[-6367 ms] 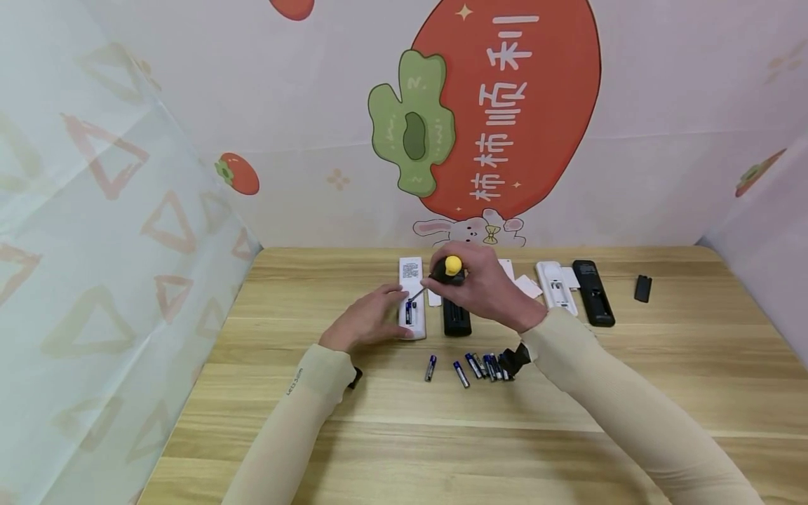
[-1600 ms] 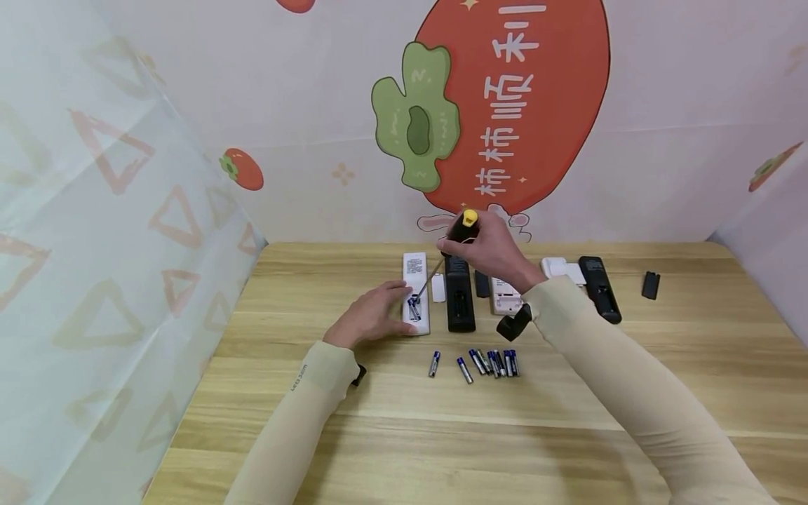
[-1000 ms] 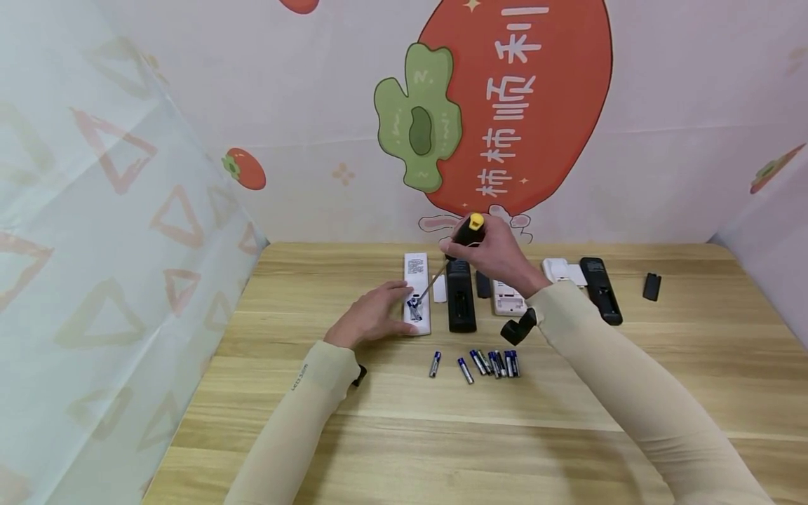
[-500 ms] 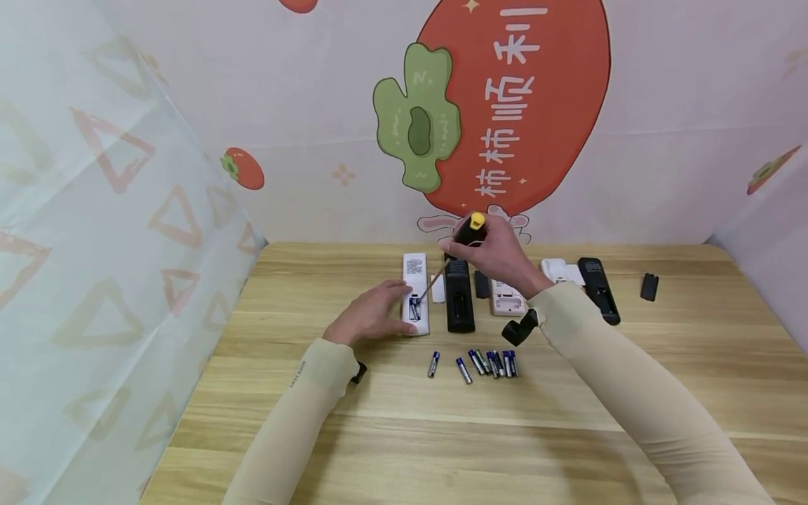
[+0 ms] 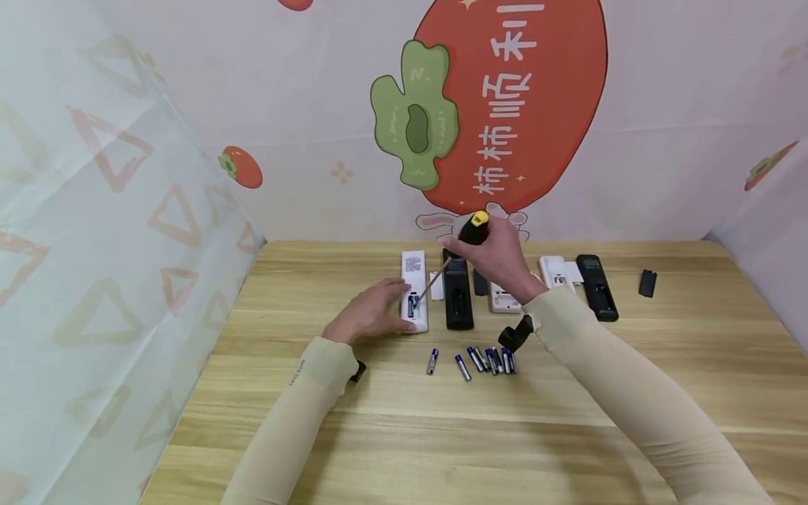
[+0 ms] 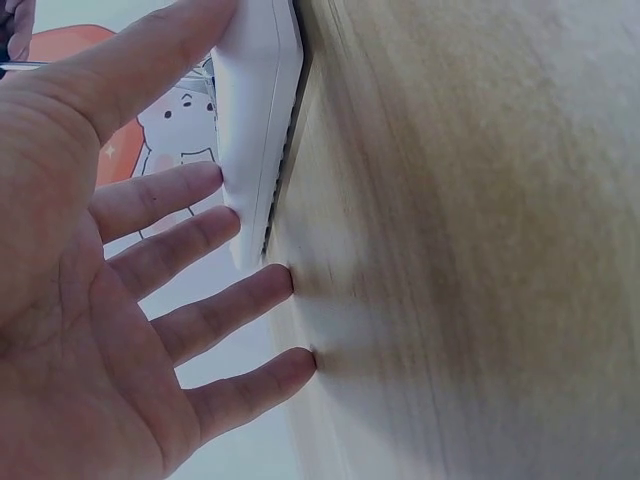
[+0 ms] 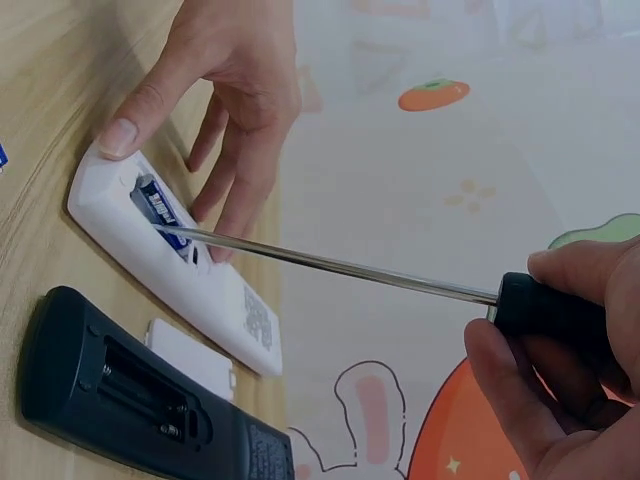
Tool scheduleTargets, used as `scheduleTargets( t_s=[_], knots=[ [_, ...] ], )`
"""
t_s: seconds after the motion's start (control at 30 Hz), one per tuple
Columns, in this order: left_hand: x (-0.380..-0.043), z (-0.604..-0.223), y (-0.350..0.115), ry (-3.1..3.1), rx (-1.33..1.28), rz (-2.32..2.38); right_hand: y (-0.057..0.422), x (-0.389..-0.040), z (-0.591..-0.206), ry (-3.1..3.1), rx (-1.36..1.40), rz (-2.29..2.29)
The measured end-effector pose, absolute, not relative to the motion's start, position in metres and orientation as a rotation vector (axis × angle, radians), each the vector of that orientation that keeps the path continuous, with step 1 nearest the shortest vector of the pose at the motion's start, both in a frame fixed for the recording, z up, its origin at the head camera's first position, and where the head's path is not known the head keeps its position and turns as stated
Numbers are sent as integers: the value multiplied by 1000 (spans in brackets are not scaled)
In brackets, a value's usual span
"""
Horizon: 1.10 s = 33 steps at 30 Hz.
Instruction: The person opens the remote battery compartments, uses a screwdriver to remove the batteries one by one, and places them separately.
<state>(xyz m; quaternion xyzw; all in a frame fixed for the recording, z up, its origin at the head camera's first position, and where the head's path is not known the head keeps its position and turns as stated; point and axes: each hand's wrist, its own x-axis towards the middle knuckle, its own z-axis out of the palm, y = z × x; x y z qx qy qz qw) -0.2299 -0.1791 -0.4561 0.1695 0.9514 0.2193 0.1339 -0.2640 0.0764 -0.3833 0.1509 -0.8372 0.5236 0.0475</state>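
Note:
The white remote control lies back up, its battery compartment uncovered. Inside it is a blue-and-silver battery; whether a second one lies there I cannot tell. My left hand steadies the remote from its left side, thumb on the near end, other fingers straight; two fingertips touch the table in the left wrist view. In my right hand I grip a screwdriver by its black, yellow-capped handle. Its long metal shaft slants down, with the tip against the battery in the compartment.
Right of the white remote lie a white battery cover and an open black remote. More remotes, such as a black one, and a small black cover lie farther right. Several loose batteries lie in front.
The battery looked tilted in the compartment about a second ago and now lies straighter. The right hand is higher than in the oldest frame. The left hand has stayed at the remote.

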Motion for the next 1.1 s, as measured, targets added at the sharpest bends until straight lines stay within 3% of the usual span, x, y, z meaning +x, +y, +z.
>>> scheduleTargets(
  t_s=[0.67, 1.1],
  knots=[
    [-230, -456, -181, 2761, 524, 620, 78, -264, -394, -2578, 150, 1764],
    [-230, -456, -183, 2753, 543, 650, 87, -267, -404, -2530, 123, 1851]
  ],
)
